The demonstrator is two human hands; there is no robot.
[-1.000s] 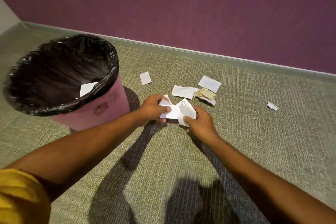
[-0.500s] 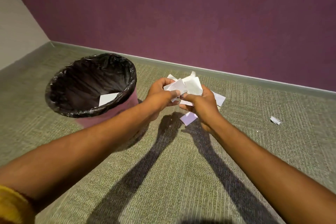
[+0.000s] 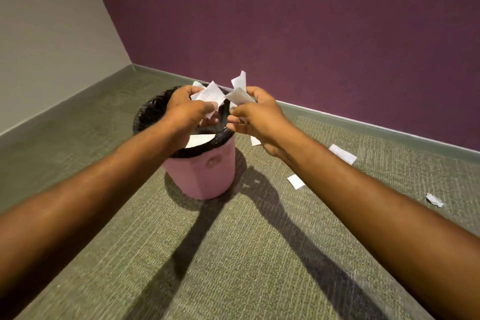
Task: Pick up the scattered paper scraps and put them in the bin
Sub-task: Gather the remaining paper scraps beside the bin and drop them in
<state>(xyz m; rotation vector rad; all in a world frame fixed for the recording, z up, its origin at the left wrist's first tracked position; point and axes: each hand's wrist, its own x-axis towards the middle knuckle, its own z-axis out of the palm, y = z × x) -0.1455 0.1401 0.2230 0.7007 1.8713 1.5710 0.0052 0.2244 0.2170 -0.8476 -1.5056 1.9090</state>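
A pink bin (image 3: 205, 174) lined with a black bag stands on the carpet near the room's corner. Above its mouth my left hand (image 3: 187, 109) grips a bunch of white paper scraps (image 3: 210, 93). Beside it, over the bin's right rim, my right hand (image 3: 255, 117) pinches more white scraps (image 3: 239, 91). One white scrap (image 3: 198, 139) lies inside the bin against the liner. Loose scraps stay on the carpet to the right: a white piece (image 3: 342, 154), a small square (image 3: 296, 181), a crumpled bit (image 3: 434, 199) and one partly hidden behind my right hand (image 3: 255, 141).
A purple wall (image 3: 311, 34) with a grey baseboard runs behind the bin, meeting a beige wall (image 3: 46, 34) at the left corner. Green-grey carpet (image 3: 233, 254) covers the floor, with my arms' shadows across it.
Both hands have lifted the gathered scraps off the carpet and carried them left until they are above the bin's mouth. The hands have drawn slightly apart, splitting the bunch.
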